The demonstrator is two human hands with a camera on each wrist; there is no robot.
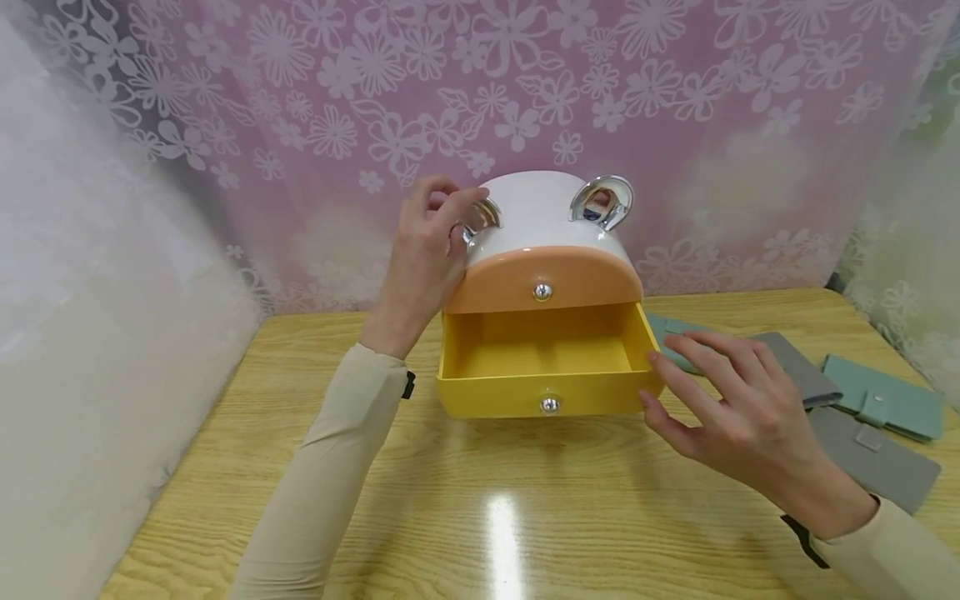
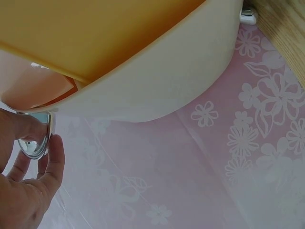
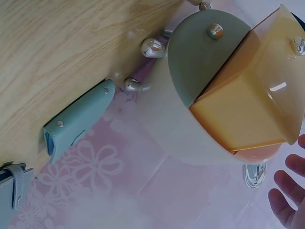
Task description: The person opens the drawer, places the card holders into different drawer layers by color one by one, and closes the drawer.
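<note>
A rounded white cabinet (image 1: 528, 208) with silver ears stands on the table, its orange drawer front (image 1: 487, 283) closed. Below that, the yellow drawer (image 1: 487, 398) is pulled out and its inside looks bare. My left hand (image 1: 422, 258) grips the left silver ear (image 2: 34, 149), thumb and fingers around it. At the drawer's right front corner hovers my right hand (image 1: 742, 412), fingers spread and loosely bent. In the right wrist view, its fingers (image 3: 283, 183) are just apart from the drawer. A grey-green lower drawer front (image 3: 198, 57) shows there beneath the yellow one.
To the right lie several wallets: a green one (image 1: 888, 398), a grey one (image 1: 873, 458), another grey one (image 1: 795, 362) partly behind my right hand, and a green one (image 1: 671, 327) beside the cabinet. A pink flowered curtain (image 1: 420, 108) hangs behind the wooden table (image 1: 315, 367).
</note>
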